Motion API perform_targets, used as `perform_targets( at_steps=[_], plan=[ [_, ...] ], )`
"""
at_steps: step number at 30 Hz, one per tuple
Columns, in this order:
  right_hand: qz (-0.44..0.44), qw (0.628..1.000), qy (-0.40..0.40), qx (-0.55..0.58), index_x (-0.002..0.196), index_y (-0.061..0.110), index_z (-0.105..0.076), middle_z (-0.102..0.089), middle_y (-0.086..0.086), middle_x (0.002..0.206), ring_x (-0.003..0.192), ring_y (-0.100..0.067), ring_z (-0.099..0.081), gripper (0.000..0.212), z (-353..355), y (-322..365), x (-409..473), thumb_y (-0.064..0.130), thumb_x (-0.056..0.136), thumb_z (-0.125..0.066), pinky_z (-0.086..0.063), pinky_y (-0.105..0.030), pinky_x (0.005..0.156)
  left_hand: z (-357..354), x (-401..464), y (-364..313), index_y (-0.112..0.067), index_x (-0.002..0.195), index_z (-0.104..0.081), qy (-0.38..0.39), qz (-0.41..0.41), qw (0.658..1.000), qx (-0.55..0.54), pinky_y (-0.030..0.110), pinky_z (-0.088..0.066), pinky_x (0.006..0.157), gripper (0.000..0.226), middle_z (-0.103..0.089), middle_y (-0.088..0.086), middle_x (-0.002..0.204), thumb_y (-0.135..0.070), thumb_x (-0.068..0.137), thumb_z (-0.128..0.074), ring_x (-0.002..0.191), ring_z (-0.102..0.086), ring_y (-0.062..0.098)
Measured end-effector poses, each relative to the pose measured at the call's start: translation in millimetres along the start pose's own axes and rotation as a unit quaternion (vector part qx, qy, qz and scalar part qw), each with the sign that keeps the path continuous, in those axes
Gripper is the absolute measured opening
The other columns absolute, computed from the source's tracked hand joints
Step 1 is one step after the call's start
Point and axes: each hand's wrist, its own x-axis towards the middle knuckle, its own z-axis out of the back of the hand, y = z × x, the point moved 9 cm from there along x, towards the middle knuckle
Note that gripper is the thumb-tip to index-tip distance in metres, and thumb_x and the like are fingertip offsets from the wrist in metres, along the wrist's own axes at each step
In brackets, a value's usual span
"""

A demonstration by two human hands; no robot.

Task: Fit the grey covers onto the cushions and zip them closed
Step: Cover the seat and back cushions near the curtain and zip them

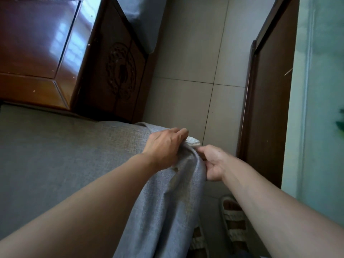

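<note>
A large cushion in a grey woven cover [65,157] lies across the lower left, its near side hanging down toward me. At its far right corner a bit of the white cushion [193,141] pokes out of the cover. My left hand [163,146] lies over that corner from the left and grips the grey fabric, fingers curled over the edge. My right hand [214,162] pinches the cover's edge from the right, just below the white tip. The zip itself is hidden in the folds.
A dark carved wooden cabinet [119,71] with a glossy top stands behind the cushion at the left. A brown door frame [249,108] rises on the right, with pale floor tiles [186,62] between. My sandalled feet [232,220] show at the bottom.
</note>
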Motion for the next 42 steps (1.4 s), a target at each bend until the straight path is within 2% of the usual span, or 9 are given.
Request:
perform_targets(
  at_steps=[7,13,18,27,31,35,37,40,42],
  plan=[
    [-0.023,1.000,-0.020,-0.006,0.077,0.001,-0.064,-0.067,-0.015,0.060,0.046,-0.023,-0.064,0.026,-2.8,-1.6,-4.9,0.013,0.093,-0.047,-0.053,-0.026,0.044,0.7,3.6,-3.7,-0.024,0.085,-0.055,-0.040,-0.061,0.997,0.021,0.026,-0.027,0.065,0.015,-0.049,-0.005,0.112,-0.012,0.075,-0.054,0.102,-0.043,0.018],
    [-0.025,0.999,-0.017,0.018,0.109,-0.001,-0.063,-0.065,-0.017,0.096,0.087,-0.028,-0.061,0.033,3.1,-6.9,-2.6,0.011,0.095,-0.036,-0.046,-0.042,0.093,-3.9,-1.6,-9.0,-0.026,0.078,-0.038,-0.048,-0.088,0.995,-0.012,0.027,-0.024,0.062,0.027,-0.054,-0.002,0.091,-0.005,0.074,-0.054,0.086,-0.047,0.019],
    [-0.046,0.999,-0.007,-0.006,0.090,-0.005,-0.066,-0.068,-0.015,0.078,0.066,-0.024,-0.067,0.028,8.4,-12.7,-1.6,0.005,0.094,-0.039,-0.056,-0.031,0.068,-2.0,0.8,-13.1,-0.025,0.079,-0.036,-0.046,-0.101,0.994,0.021,0.026,-0.026,0.058,0.026,-0.050,-0.005,0.088,-0.004,0.080,-0.051,0.086,-0.042,0.015],
    [-0.046,0.997,0.050,0.022,0.097,-0.001,-0.062,-0.064,-0.016,0.093,0.085,-0.027,-0.061,0.018,-14.0,-4.8,-10.6,0.001,0.091,-0.045,-0.046,-0.040,0.085,-3.0,-2.3,0.9,-0.020,0.087,-0.029,-0.050,-0.019,0.999,-0.002,0.033,-0.027,0.056,0.033,-0.039,0.000,0.085,0.002,0.076,-0.051,0.068,-0.045,0.024],
    [-0.016,0.998,0.028,0.058,0.096,0.003,-0.064,-0.064,-0.014,0.088,0.080,-0.026,-0.061,0.026,-3.1,-4.9,-3.5,0.021,0.097,-0.045,-0.049,-0.037,0.080,-2.2,-4.6,-0.3,-0.010,0.080,-0.049,-0.075,-0.052,0.996,-0.017,0.031,-0.027,0.044,0.021,-0.047,0.006,0.078,0.006,0.069,-0.057,0.051,-0.045,0.027],
    [0.089,0.995,-0.047,0.009,0.085,0.008,-0.064,-0.064,-0.007,0.071,0.060,-0.018,-0.059,0.016,6.7,3.8,-1.1,0.011,0.095,-0.051,-0.051,-0.032,0.060,-2.2,-21.0,1.3,-0.010,0.077,-0.054,-0.094,-0.071,0.991,-0.068,0.027,-0.029,0.043,0.014,-0.051,0.003,0.076,-0.002,0.066,-0.051,0.052,-0.047,0.022],
    [0.211,0.958,-0.141,-0.134,0.073,0.011,-0.066,-0.063,-0.005,0.069,0.063,-0.019,-0.056,0.021,17.1,22.5,-10.5,0.013,0.092,-0.057,-0.047,-0.031,0.065,-2.5,-28.6,3.5,-0.011,0.079,-0.059,-0.101,-0.074,0.988,-0.095,0.028,-0.038,0.045,0.023,-0.056,0.001,0.080,-0.012,0.069,-0.039,0.062,-0.053,0.020],
    [0.334,0.807,-0.285,-0.395,0.086,0.006,-0.064,-0.067,-0.011,0.089,0.085,-0.028,-0.059,0.020,9.3,46.5,-41.6,0.019,0.093,-0.052,-0.041,-0.030,0.072,-2.1,-29.7,10.8,-0.012,0.078,-0.066,-0.119,-0.042,0.984,-0.122,0.033,-0.050,0.053,0.034,-0.063,-0.004,0.089,-0.022,0.075,-0.034,0.079,-0.057,0.016],
    [0.364,0.760,-0.308,-0.441,0.093,0.004,-0.058,-0.065,-0.014,0.096,0.091,-0.032,-0.058,0.020,-1.9,46.6,-48.9,0.019,0.097,-0.045,-0.040,-0.035,0.073,0.0,-25.8,10.9,-0.014,0.074,-0.067,-0.127,-0.031,0.986,-0.108,0.034,-0.051,0.056,0.034,-0.065,-0.007,0.095,-0.028,0.083,-0.038,0.089,-0.055,0.014]
  ],
)
